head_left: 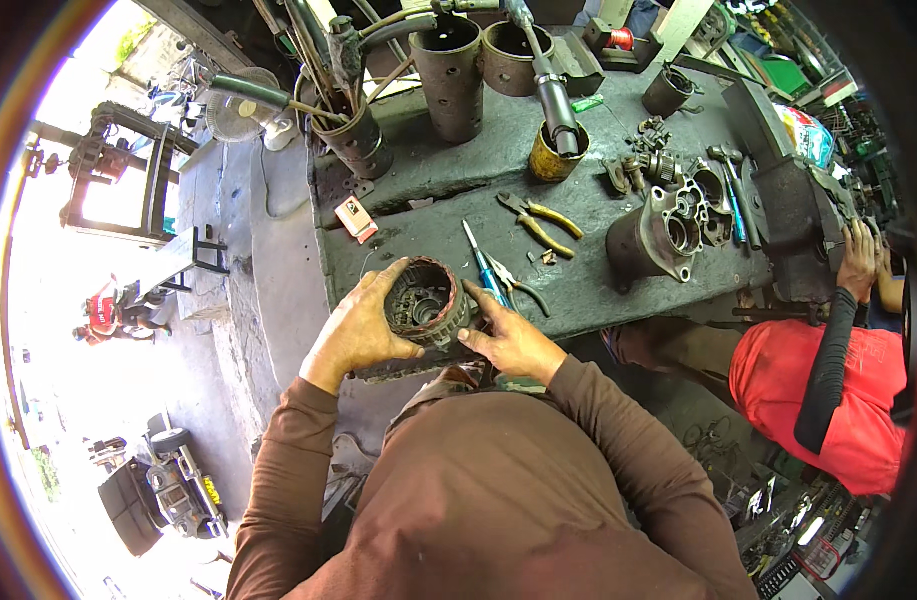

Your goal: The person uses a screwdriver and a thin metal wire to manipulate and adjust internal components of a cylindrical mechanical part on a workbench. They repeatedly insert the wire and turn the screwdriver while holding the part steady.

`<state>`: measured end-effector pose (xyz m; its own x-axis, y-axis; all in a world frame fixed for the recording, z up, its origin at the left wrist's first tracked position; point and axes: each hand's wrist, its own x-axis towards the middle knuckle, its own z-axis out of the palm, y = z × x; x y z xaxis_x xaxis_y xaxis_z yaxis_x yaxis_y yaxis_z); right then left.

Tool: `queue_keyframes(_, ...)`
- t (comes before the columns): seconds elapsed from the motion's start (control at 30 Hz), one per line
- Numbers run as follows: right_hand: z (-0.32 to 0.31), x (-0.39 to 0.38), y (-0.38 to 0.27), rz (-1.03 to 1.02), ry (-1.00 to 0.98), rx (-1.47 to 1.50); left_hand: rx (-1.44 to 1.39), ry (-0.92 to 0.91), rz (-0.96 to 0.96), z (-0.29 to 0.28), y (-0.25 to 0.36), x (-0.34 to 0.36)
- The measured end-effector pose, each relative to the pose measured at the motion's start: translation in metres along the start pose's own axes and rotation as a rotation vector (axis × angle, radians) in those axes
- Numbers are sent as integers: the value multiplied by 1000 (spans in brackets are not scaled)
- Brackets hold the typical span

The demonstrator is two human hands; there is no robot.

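At the near edge of the dark workbench [398, 215], I hold a round motor stator [424, 297] between both hands. Reddish-brown windings ring its upturned rim, and its hollow inside shows dark parts I cannot make out. My left hand [356, 325] wraps the left side, thumb along the near edge. My right hand [513, 338] grips the right side with thumb and fingers. Just beyond the right hand lie dark-handled pliers [523, 288] and a blue-handled screwdriver [486, 265]. Yellow-handled cutting pliers [540, 222] rest farther back. A small orange-and-white box [356, 219] sits left of them.
A metal motor housing [650, 240] stands right on the bench, with a hammer [735, 185] behind it. A yellow can [556, 153] holds a tool; metal cylinders [448, 95] stand at the back. A person in red [813, 385] works at the right, hands on a dark block.
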<state>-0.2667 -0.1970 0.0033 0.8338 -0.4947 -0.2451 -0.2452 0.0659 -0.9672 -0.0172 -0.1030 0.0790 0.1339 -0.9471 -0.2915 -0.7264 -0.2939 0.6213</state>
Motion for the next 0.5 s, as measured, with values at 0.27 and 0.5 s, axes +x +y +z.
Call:
queue_keyframes(0.27,-13,17,15,107,31,42,30,239,217,32,-8,-2)
queue_keyframes(0.5,-32,-13,12,104,468,-735,242,-191,-110,7,14,8)
